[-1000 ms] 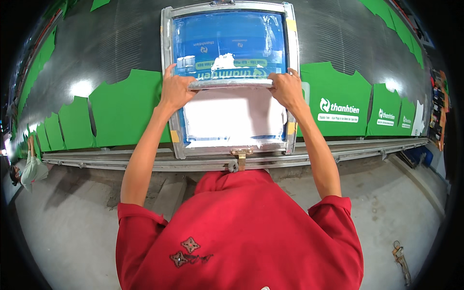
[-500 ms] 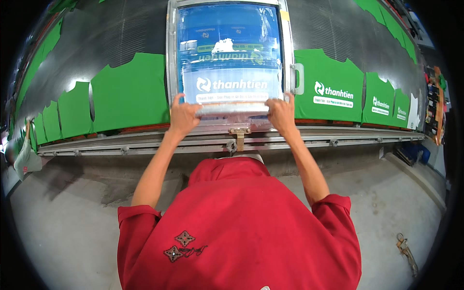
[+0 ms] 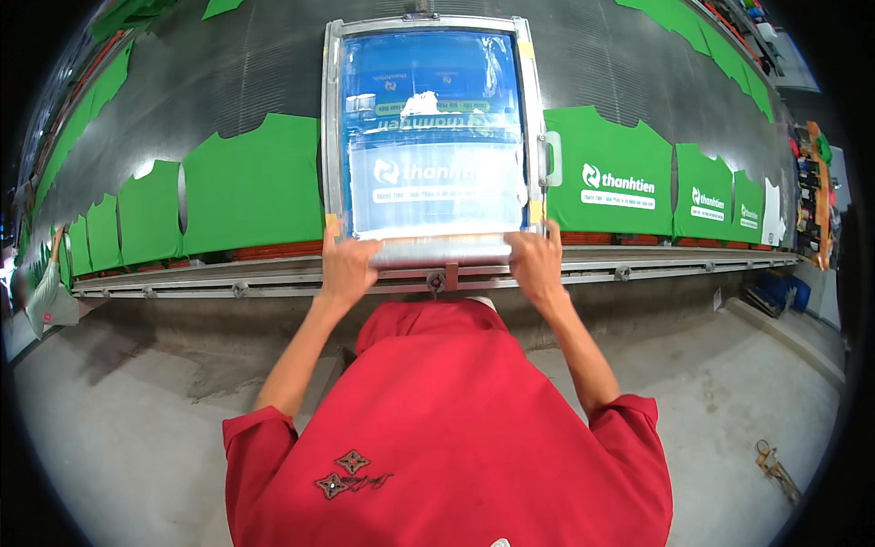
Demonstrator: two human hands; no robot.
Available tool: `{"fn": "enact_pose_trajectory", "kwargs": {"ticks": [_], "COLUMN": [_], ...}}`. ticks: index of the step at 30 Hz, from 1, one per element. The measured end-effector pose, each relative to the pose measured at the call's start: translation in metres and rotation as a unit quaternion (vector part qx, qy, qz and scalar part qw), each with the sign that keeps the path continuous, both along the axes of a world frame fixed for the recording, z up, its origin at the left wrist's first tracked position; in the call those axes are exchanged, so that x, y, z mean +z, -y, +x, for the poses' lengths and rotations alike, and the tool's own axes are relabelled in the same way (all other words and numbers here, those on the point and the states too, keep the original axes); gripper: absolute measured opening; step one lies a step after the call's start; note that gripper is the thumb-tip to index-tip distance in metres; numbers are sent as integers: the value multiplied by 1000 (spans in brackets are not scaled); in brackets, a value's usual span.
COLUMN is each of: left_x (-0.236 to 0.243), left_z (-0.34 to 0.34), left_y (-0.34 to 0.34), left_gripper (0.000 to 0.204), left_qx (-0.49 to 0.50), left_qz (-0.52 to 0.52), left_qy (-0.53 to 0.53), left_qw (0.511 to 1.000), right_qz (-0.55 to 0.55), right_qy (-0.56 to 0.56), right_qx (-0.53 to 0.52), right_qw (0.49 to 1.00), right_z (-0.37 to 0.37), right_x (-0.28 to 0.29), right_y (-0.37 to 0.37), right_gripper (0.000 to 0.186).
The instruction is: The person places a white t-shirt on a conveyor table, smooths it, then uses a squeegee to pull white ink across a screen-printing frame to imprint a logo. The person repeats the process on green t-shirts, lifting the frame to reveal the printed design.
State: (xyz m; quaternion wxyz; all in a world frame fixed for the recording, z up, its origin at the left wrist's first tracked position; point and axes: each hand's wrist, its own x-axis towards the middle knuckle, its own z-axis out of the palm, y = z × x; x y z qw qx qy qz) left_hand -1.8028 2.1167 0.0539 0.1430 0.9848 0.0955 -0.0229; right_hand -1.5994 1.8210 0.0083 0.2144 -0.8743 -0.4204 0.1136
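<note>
A metal-framed printing screen (image 3: 332, 128) with blue mesh lies on the long platen table; white ink and pale lettering show across its lower half. My left hand (image 3: 349, 266) and my right hand (image 3: 536, 266) are closed on the two ends of a metal squeegee bar (image 3: 442, 252) at the screen's near edge. Each index finger points up along the frame's side. A pale handle (image 3: 553, 157) juts from the frame's right side. Green fabric pieces (image 3: 246, 191) lie on both sides of the screen, those on the right bearing white prints (image 3: 617, 185).
A metal rail (image 3: 200, 283) runs along the dark table's (image 3: 255, 64) near edge, above a concrete floor. A person's pale sleeve (image 3: 50, 301) shows at far left. Stocked wooden shelving (image 3: 820, 201) stands at far right, with a metal tool (image 3: 775, 469) on the floor.
Both hands have pulled the squeegee from mid-screen toward me to the near edge. The thick white ink on the lower half has thinned, so lettering now shows through.
</note>
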Motion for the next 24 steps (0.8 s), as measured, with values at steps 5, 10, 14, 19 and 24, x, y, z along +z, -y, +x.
{"fn": "enact_pose_trajectory", "kwargs": {"ticks": [5, 10, 14, 19, 24], "left_x": [-20, -41, -49, -52, -53], "left_z": [116, 169, 178, 178, 161], "left_y": [-76, -127, -133, -136, -124], "left_gripper": [16, 17, 14, 12, 16], "left_qx": [6, 2, -4, -26, -18], "left_qz": [-10, 1, -9, -18, -1], "left_qy": [-22, -74, -83, -68, -18], "left_qw": [1000, 997, 996, 997, 1000], "right_qz": [9, -27, -55, -41, 12], "right_qy": [9, -20, -36, -26, 5], "right_qx": [8, 30, 28, 16, 1], "right_qw": [1000, 999, 997, 999, 1000], "right_z": [106, 164, 170, 168, 150], "right_x": [-38, -54, -58, -62, -65], "right_y": [-76, -125, -131, -131, -121], "right_gripper": [7, 8, 18, 20, 17]}}
